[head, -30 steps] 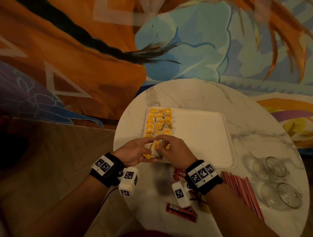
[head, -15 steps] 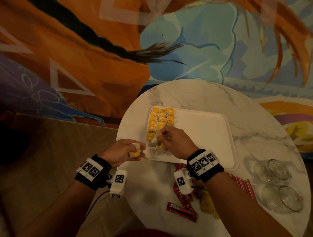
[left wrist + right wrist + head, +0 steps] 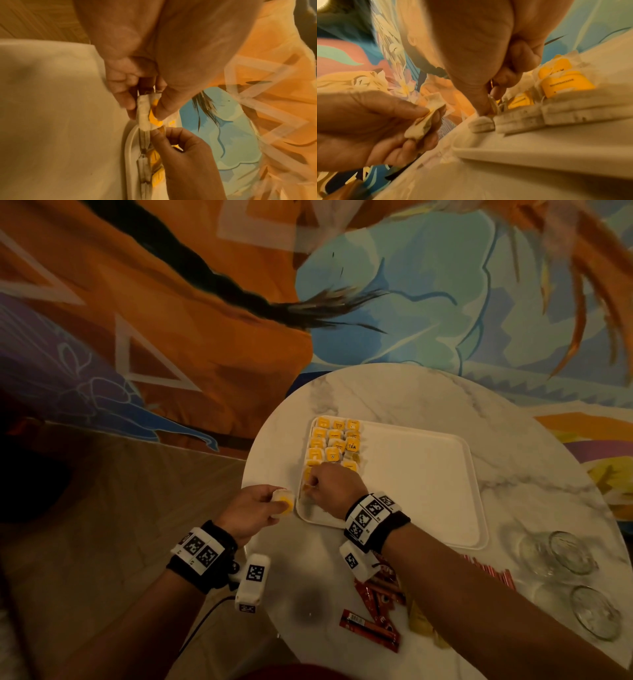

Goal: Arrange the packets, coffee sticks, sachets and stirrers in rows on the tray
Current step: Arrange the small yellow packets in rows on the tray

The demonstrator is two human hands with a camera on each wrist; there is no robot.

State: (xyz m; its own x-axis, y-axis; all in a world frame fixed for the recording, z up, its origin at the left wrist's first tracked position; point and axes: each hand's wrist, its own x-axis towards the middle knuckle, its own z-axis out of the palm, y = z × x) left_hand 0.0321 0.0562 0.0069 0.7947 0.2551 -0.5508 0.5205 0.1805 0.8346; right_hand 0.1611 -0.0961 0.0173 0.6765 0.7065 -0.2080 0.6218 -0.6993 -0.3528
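Observation:
A white tray (image 3: 428, 494) lies on the round marble table, with yellow-tagged tea packets (image 3: 337, 440) in rows along its left side. My left hand (image 3: 279, 503) hovers just off the tray's near-left corner and pinches a small stack of tea packets (image 3: 145, 116) between thumb and fingers. My right hand (image 3: 310, 486) is over the near end of the rows; its thumb and fingers pinch one tea packet (image 3: 489, 106) down at the tray floor beside the last laid packets (image 3: 518, 120). The right hand hides the nearest rows in the head view.
Red coffee sticks (image 3: 371, 625) and yellowish sachets (image 3: 419, 619) lie on the table under my right forearm. Red stirrers (image 3: 493, 571) lie right of the arm. Two clear glasses (image 3: 561, 551) (image 3: 596, 613) stand at the table's right edge. The tray's right half is bare.
The hands have parted: the left drew back to the left off the tray with its stack, while the right carried one packet onto the tray's near-left rows.

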